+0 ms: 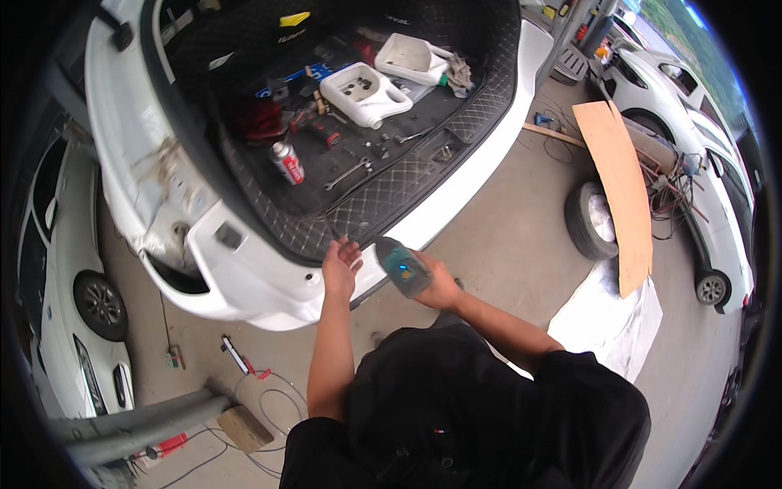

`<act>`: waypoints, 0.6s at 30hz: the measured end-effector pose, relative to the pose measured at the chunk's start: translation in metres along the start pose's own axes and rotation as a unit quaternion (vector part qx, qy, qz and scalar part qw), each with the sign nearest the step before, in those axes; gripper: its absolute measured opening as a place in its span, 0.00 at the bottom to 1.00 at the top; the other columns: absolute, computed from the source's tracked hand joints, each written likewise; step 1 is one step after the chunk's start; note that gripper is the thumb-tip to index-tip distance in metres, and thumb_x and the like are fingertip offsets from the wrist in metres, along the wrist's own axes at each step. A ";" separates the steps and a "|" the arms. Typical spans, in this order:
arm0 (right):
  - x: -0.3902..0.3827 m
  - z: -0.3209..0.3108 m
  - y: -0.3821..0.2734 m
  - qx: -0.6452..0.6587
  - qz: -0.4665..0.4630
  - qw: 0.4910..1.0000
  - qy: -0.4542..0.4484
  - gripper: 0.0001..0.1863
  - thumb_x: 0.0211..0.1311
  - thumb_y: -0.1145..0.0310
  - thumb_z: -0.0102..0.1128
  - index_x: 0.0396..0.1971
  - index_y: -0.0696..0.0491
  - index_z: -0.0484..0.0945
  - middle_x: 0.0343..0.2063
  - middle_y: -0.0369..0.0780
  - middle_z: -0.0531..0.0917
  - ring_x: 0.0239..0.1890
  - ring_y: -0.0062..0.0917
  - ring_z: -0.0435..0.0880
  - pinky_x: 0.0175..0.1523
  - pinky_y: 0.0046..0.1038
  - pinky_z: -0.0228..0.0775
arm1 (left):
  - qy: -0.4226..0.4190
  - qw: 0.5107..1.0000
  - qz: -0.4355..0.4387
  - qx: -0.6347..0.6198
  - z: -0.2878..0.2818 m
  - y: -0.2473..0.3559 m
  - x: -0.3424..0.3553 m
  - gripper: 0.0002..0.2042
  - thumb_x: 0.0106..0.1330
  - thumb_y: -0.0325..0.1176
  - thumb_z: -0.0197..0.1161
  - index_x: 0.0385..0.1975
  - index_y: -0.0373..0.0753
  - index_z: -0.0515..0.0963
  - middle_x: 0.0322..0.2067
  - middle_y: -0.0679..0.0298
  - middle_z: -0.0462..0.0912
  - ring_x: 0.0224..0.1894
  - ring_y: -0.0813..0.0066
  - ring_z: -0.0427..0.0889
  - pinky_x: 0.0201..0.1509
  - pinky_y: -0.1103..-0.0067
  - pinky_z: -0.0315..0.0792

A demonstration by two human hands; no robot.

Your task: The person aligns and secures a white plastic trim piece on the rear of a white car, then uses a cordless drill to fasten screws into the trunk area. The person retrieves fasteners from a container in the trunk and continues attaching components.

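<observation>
My right hand [438, 285] is wrapped round a teal-and-black cordless power tool [402, 269], held over the rear sill of a white car. Most of its grip is hidden by my fingers, and I cannot tell which kind of power tool it is. To its left, my left hand [342, 265] is raised beside the trunk edge with its fingers apart and slightly curled, and no object shows in it. Beyond both hands lies the quilted black trunk mat [383, 204]. On it are a wrench [349, 174] and a red-and-white spray can [287, 163].
Two cut-open white jugs [366, 94], one with small parts inside, sit deeper in the trunk near a red-and-black power tool [316, 129]. A tyre [592, 220] and a long tan board [623, 196] stand at right. Hoses and a wooden block [244, 429] lie at lower left.
</observation>
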State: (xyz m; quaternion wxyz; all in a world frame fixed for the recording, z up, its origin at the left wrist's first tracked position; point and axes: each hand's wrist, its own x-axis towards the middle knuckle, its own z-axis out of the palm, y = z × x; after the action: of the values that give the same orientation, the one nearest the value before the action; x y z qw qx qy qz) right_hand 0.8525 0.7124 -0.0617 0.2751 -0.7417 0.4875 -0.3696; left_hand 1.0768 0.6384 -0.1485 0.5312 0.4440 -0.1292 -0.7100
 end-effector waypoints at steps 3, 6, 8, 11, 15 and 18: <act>-0.037 -0.052 0.056 0.006 0.106 0.994 0.023 0.32 0.45 0.65 0.69 0.52 0.57 0.71 0.42 0.50 0.80 0.44 0.41 0.80 0.48 0.35 0.73 | 0.036 0.994 -0.032 0.100 0.024 -0.035 0.027 0.11 0.68 0.43 0.54 0.44 0.46 0.75 0.33 0.67 0.82 0.33 0.75 0.79 0.38 0.74 0.70; -0.075 -0.105 0.115 -0.007 0.205 0.976 0.069 0.27 0.45 0.68 0.67 0.48 0.57 0.72 0.38 0.48 0.80 0.40 0.38 0.79 0.45 0.34 0.73 | 0.039 0.988 0.006 0.146 0.062 -0.046 0.074 0.10 0.66 0.37 0.59 0.44 0.43 0.75 0.30 0.66 0.82 0.28 0.77 0.79 0.30 0.80 0.71; -0.100 -0.137 0.156 -0.004 0.273 0.957 0.100 0.24 0.45 0.69 0.66 0.46 0.58 0.73 0.35 0.47 0.80 0.36 0.36 0.79 0.43 0.34 0.73 | 0.055 0.983 0.045 0.168 0.080 -0.047 0.103 0.08 0.67 0.34 0.58 0.42 0.41 0.75 0.30 0.67 0.81 0.26 0.79 0.79 0.25 0.83 0.70; -0.129 -0.188 0.210 0.015 0.361 0.922 0.142 0.20 0.45 0.72 0.64 0.42 0.58 0.74 0.30 0.45 0.80 0.32 0.32 0.78 0.40 0.33 0.72 | 0.115 0.964 0.109 0.214 0.115 -0.033 0.154 0.07 0.66 0.32 0.58 0.41 0.40 0.75 0.30 0.66 0.81 0.24 0.80 0.79 0.21 0.85 0.68; -0.130 -0.261 0.265 -0.020 0.359 0.925 0.123 0.15 0.46 0.75 0.61 0.37 0.58 0.75 0.25 0.43 0.79 0.27 0.30 0.77 0.37 0.33 0.72 | 0.176 0.903 0.173 0.353 0.125 -0.023 0.225 0.10 0.63 0.36 0.61 0.37 0.37 0.75 0.27 0.62 0.82 0.20 0.78 0.79 0.17 0.83 0.68; -0.101 -0.314 0.287 -0.055 0.320 0.941 0.098 0.15 0.45 0.75 0.61 0.37 0.58 0.75 0.27 0.46 0.80 0.29 0.40 0.78 0.37 0.34 0.72 | 0.228 0.838 0.145 0.474 0.153 -0.010 0.281 0.15 0.60 0.43 0.63 0.31 0.34 0.77 0.21 0.60 0.81 0.17 0.74 0.79 0.16 0.79 0.69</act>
State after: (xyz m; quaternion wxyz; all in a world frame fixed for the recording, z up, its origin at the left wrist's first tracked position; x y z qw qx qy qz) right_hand 0.4215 0.6840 -0.1304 0.2884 -0.5210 0.7430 -0.3054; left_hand 0.9415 0.3540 -0.2059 0.3670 0.7670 -0.3881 -0.3555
